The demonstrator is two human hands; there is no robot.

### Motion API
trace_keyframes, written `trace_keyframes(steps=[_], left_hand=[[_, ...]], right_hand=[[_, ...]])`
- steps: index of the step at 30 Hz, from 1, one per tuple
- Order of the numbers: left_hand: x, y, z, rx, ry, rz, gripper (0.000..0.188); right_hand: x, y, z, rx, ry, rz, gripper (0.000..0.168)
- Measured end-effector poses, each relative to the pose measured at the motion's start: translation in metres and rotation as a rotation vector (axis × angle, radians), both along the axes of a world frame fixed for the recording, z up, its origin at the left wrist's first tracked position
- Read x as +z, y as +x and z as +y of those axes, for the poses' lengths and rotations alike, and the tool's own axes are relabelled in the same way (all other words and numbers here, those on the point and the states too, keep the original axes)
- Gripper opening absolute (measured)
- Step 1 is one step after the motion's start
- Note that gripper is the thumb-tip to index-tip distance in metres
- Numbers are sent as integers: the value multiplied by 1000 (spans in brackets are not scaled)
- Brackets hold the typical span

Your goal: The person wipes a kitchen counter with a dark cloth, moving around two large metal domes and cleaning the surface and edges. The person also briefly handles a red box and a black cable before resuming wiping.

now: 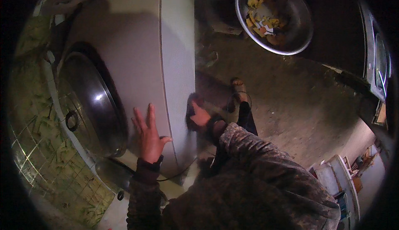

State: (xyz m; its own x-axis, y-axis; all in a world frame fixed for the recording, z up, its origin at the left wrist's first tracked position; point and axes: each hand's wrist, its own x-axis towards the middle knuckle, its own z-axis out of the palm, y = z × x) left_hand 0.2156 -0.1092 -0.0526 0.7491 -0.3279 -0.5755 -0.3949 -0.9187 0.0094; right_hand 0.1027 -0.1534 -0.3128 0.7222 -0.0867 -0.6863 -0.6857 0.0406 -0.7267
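Observation:
My left hand (151,141) rests with fingers spread on the top of a pale cabinet (140,58), holding nothing. To its left sits a large round pan with a shiny lid (93,102) that has a dark ring handle (71,121). My right hand (200,117) reaches down at the cabinet's white front panel (179,52), thumb and index finger apart. A dark patch lies around its fingers; I cannot tell whether that is a shadow or a dark cloth in the hand.
A metal basin (297,51) with food scraps stands at the upper right. Yellowish patterned tiles (34,142) line the left wall. A dark cord (177,175) runs by the cabinet's near corner. My foot (239,89) is on the bare floor (280,96). Stacked household items (339,180) are at the lower right.

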Motion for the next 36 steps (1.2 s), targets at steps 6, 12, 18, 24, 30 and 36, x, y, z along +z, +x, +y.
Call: trace_keyframes(steps=[6, 12, 18, 24, 30, 36], left_hand=[[-2, 4, 2, -23, -67, -11, 115], [-4, 3, 4, 26, -54, 28, 115], [3, 1, 1, 33, 4, -4, 115], [4, -2, 9, 47, 50, -14, 116], [-1, -5, 13, -40, -25, -79, 118], [6, -10, 19, 3, -34, -61, 108]], right_hand=[[-61, 60, -37, -133, -349, 11, 65], [-22, 195, -179, -417, -210, -483, 70], [-41, 143, -116, -303, -354, -260, 78], [27, 25, -32, 133, 44, 165, 86], [18, 115, -105, -346, -229, -506, 68], [128, 208, -196, -250, -433, -596, 65]])
